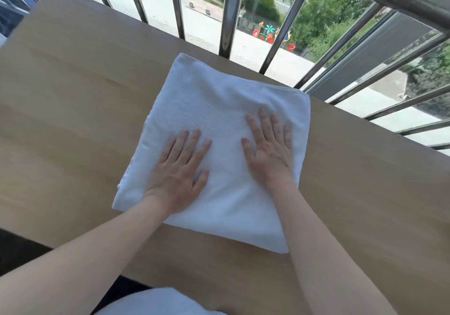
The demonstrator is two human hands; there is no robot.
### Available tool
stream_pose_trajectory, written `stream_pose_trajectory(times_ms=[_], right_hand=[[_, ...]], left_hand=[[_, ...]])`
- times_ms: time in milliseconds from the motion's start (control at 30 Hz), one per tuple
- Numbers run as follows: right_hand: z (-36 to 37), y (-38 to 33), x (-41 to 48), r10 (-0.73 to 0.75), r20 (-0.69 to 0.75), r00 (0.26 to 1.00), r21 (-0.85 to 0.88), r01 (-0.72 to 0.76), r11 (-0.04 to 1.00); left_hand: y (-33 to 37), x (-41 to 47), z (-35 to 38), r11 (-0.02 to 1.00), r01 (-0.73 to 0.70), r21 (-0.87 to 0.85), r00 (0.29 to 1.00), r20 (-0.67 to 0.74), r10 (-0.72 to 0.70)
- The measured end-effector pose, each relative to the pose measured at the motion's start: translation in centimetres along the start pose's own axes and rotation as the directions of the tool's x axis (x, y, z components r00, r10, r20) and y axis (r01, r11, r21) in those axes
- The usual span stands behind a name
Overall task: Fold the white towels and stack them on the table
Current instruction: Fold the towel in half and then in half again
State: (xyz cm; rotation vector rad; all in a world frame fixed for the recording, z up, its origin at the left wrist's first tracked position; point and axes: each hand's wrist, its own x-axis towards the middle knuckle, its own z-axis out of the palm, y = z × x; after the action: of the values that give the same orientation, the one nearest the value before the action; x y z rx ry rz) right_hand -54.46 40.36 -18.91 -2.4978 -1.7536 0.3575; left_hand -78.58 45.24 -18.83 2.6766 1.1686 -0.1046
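Light wood table (73,110) is filling most of the view, pale grain, running up to a metal railing (226,15) of slanted steel bars along its far edge. Beyond the bars a paved street with green trees and some small bright red and yellow shapes is showing, well below. A dark strip is showing at the table's near left edge.

White towel (219,100) is lying flat on the table, centre, folded to a rough square, turned slightly, its far corner almost reaching the railing side. More white cloth (155,300) is peeking in at the bottom edge, nearer the person than the table's near edge.

Left hand (179,168) is pressing palm-down on the towel's left half, fingers straight and spread, gripping nothing. Right hand (270,147) is doing the same on the right half, fingers straight, flat, gripping nothing. Both forearms are bare.
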Motion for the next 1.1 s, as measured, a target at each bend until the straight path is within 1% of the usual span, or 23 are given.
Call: stream_pose_trajectory(times_ms=[133, 267, 367, 433, 467, 533, 600, 633, 667, 733, 800, 833, 867, 900, 933, 967, 1000, 1033, 1100], right_hand=[[-0.9, 2.9, 3.9, 0.099, 0.009, 0.995, 0.035, -0.100, 0.994], [-1.8, 5.4, 6.7, 0.272, 0.044, 0.961, 0.119, -0.276, 0.954], [-2.3, 4.9, 6.4, 0.351, 0.043, 0.935, 0.078, -0.354, 0.932], [-2.2, 2.8, 4.0, 0.397, 0.012, 0.918, 0.087, -0.396, 0.914], [-1.9, 1.1, 2.0, 0.390, -0.007, 0.921, 0.124, -0.386, 0.914], [-0.8, -3.3, -3.0, 0.285, -0.004, 0.959, 0.187, -0.279, 0.942], [0.7, -6.6, -7.7, 0.166, 0.047, 0.985, 0.136, -0.171, 0.976], [1.3, -6.9, -9.3, 0.162, 0.075, 0.984, 0.104, -0.170, 0.980], [1.5, -6.5, -10.3, 0.197, 0.089, 0.976, 0.087, -0.204, 0.975], [1.4, -4.4, -11.1, 0.324, 0.099, 0.941, 0.056, -0.330, 0.942], [1.0, -2.7, -11.6, 0.492, 0.108, 0.864, -0.001, -0.494, 0.869], [0.8, -2.7, -11.7, 0.572, 0.095, 0.815, -0.018, -0.573, 0.819], [0.8, -3.4, -11.6, 0.620, 0.055, 0.783, -0.010, -0.620, 0.784], [0.7, -4.6, -11.3, 0.627, 0.007, 0.779, 0.034, -0.627, 0.778], [0.7, -6.1, -11.0, 0.591, -0.030, 0.806, 0.098, -0.586, 0.805], [1.0, -7.6, -10.6, 0.518, -0.055, 0.853, 0.154, -0.506, 0.849], [1.4, -8.8, -10.3, 0.443, -0.063, 0.894, 0.184, -0.426, 0.886], [1.7, -9.6, -9.9, 0.401, -0.047, 0.915, 0.194, -0.386, 0.902], [2.4, -9.9, -9.3, 0.423, -0.013, 0.906, 0.191, -0.413, 0.891]], left_hand=[[0.0, 0.1, 0.0, 1.000, -0.012, -0.002, 0.999, -0.032, 0.012], [0.0, 0.4, 0.1, 0.999, -0.015, -0.030, 0.997, -0.078, 0.013], [-0.1, 0.6, 0.2, 0.999, -0.017, -0.039, 0.995, -0.094, 0.013], [-0.2, 0.7, 0.4, 0.999, -0.017, -0.044, 0.995, -0.100, 0.013], [-0.2, 0.7, 0.4, 0.999, -0.018, -0.049, 0.995, -0.100, 0.013], [-0.2, 0.6, 0.5, 0.998, -0.023, -0.063, 0.995, -0.096, 0.017], [-0.3, 0.6, 0.6, 0.997, -0.032, -0.070, 0.995, -0.094, 0.025], [-0.3, 0.5, 0.6, 0.997, -0.039, -0.071, 0.995, -0.090, 0.032], [-0.3, 0.4, 0.6, 0.997, -0.044, -0.071, 0.996, -0.084, 0.038], [-0.4, 0.5, 0.6, 0.996, -0.048, -0.074, 0.997, -0.069, 0.043], [-0.3, 0.4, 0.4, 0.995, -0.042, -0.089, 0.998, -0.045, 0.038], [-0.2, 0.4, 0.3, 0.995, -0.040, -0.091, 0.999, -0.034, 0.037], [-0.1, 0.3, 0.3, 0.995, -0.049, -0.085, 0.999, -0.024, 0.048], [0.1, 0.3, 0.2, 0.994, -0.082, -0.077, 0.997, -0.014, 0.081], [0.1, 0.2, 0.1, 0.988, -0.140, -0.069, 0.990, -0.007, 0.140], [-0.1, 0.4, 0.0, 0.974, -0.219, -0.058, 0.976, -0.004, 0.219], [-0.4, 0.8, -0.2, 0.952, -0.304, -0.043, 0.953, -0.003, 0.304], [-1.0, 1.5, -0.5, 0.924, -0.382, -0.025, 0.924, 0.006, 0.382], [-2.5, 3.7, -1.1, 0.877, -0.480, 0.008, 0.876, 0.058, 0.479]])
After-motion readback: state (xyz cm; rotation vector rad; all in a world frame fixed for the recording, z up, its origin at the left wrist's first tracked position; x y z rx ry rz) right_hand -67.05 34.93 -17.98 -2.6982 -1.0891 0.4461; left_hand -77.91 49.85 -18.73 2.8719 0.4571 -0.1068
